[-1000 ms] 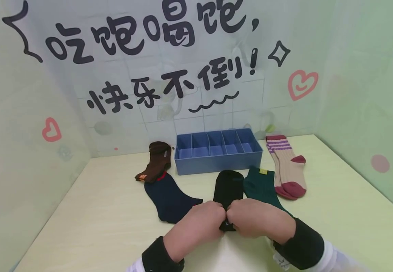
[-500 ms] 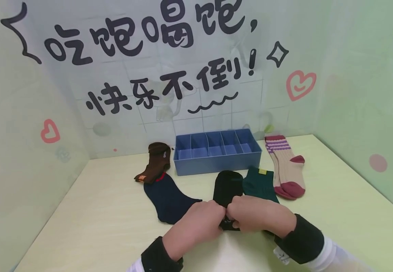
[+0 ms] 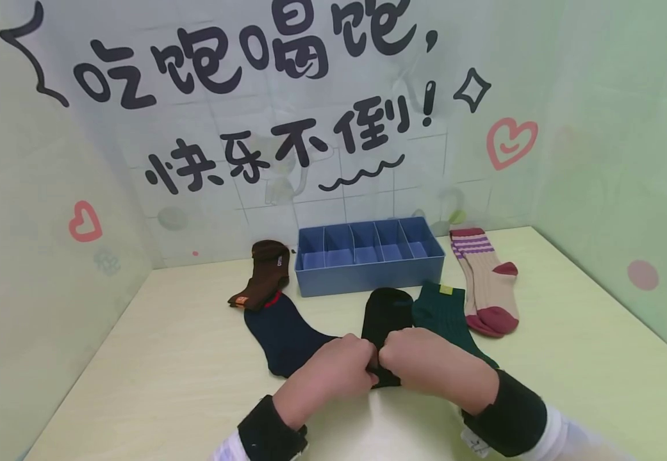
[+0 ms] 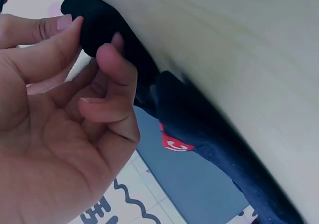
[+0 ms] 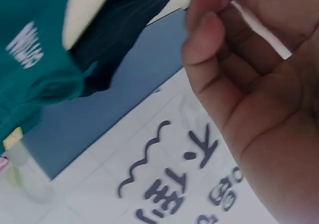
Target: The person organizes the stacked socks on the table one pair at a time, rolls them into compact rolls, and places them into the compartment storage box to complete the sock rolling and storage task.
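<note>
A black sock [image 3: 387, 314] lies flat in the middle of the table, its near end between both hands. My left hand [image 3: 341, 368] pinches that end from the left; in the left wrist view the black fabric [image 4: 97, 22] bunches into a thick fold at the thumb and fingertips. From the other side my right hand [image 3: 425, 358] grips the same end with curled fingers [image 5: 204, 40]; its pinch point sits at the top edge of the right wrist view. The knuckles of the two hands nearly meet and cover part of the sock.
A navy sock [image 3: 284, 339] lies left of the hands, partly under a brown sock [image 3: 270, 269]. To the right are a dark green sock [image 3: 443, 314] and beige-and-maroon socks [image 3: 491, 288]. A blue divided box [image 3: 370, 275] stands behind, before a printed backdrop.
Both hands stay at the near end of the black sock. The left hand has shifted slightly left, the right slightly up, and a small gap shows between them; the sock's near edge has moved back a little.
</note>
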`<state>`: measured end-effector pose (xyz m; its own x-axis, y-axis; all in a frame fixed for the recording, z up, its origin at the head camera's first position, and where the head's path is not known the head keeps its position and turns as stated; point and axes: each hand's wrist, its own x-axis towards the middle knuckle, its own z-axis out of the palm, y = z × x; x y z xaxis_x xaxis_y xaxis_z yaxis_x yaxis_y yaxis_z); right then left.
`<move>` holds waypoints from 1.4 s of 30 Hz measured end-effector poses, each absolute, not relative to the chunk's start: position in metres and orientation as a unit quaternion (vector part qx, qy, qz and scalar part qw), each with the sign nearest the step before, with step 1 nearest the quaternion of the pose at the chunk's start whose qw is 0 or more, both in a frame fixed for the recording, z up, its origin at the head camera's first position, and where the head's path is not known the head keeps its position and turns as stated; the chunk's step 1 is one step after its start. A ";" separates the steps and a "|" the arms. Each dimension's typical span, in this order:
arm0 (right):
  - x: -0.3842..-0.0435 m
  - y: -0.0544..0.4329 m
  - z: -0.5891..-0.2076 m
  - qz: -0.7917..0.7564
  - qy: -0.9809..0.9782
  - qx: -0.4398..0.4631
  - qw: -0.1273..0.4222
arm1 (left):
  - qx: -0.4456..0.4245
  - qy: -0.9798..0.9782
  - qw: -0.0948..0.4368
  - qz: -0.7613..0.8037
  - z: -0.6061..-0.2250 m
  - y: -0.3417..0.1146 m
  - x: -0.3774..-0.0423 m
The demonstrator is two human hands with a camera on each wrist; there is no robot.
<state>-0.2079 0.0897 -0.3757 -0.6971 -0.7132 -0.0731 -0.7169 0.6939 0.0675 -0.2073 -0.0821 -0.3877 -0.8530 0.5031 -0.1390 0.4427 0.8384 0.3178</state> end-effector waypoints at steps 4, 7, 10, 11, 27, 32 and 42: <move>-0.197 0.082 -0.375 0.095 0.918 -0.385 0.029 | 0.254 0.951 0.096 0.145 -0.388 -0.081 -0.207; -0.191 0.079 -0.378 0.113 0.914 -0.390 0.021 | 0.263 0.950 0.083 0.147 -0.388 -0.081 -0.206; -0.187 0.077 -0.383 0.138 0.896 -0.419 -0.044 | 0.268 0.951 0.077 0.136 -0.387 -0.082 -0.207; -0.187 0.077 -0.385 0.147 0.889 -0.429 -0.069 | 0.267 0.951 0.080 0.136 -0.387 -0.082 -0.207; -0.217 0.096 -0.383 -0.008 0.902 -0.430 0.041 | 0.309 0.946 0.094 0.011 -0.385 -0.082 -0.200; -0.223 0.102 -0.382 -0.050 0.893 -0.442 0.068 | 0.318 0.942 0.103 0.013 -0.384 -0.083 -0.203; -0.218 0.099 -0.375 0.024 0.916 -0.392 0.082 | 0.331 0.942 0.049 0.021 -0.381 -0.082 -0.204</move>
<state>-0.2178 0.0990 -0.3754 -0.6788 -0.7148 -0.1682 -0.7225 0.6911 -0.0211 -0.2039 -0.0823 -0.3811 -0.7767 0.6250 -0.0786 0.6208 0.7806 0.0727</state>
